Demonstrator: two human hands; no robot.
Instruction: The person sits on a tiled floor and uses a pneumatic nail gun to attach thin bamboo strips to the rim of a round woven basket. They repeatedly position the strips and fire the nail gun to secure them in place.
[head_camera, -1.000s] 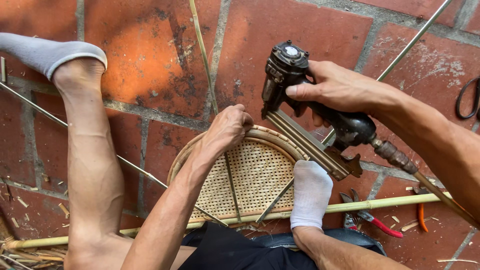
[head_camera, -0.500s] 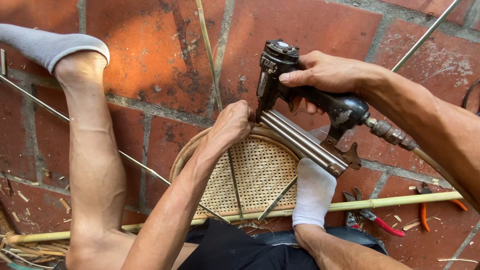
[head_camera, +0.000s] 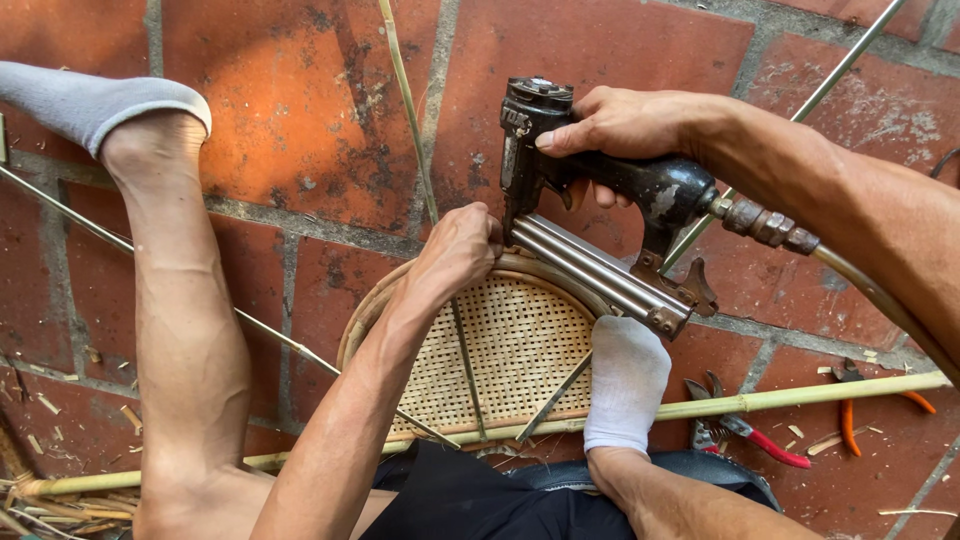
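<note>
A round woven cane panel (head_camera: 520, 350) with a bent rattan rim lies on the brick floor between my legs. My left hand (head_camera: 455, 250) grips the far edge of its rim, fingers closed. My right hand (head_camera: 620, 125) holds a black pneumatic nail gun (head_camera: 590, 215) by the handle, its nose pressed down at the rim right beside my left hand. A hose fitting (head_camera: 765, 225) leaves the gun's handle toward the right. My white-socked foot (head_camera: 625, 385) rests on the panel's right side.
Red brick floor (head_camera: 300, 120) all around. A long bamboo pole (head_camera: 800, 397) lies across below the panel. Red-handled pliers (head_camera: 745, 430) and orange-handled cutters (head_camera: 850, 415) lie at the right. Thin cane strips (head_camera: 405, 95) cross the floor. My other leg, grey-socked (head_camera: 95, 100), stretches left.
The nail gun has moved left and down toward the rim, its nose now beside my left hand. My left hand has stayed on the rim.
</note>
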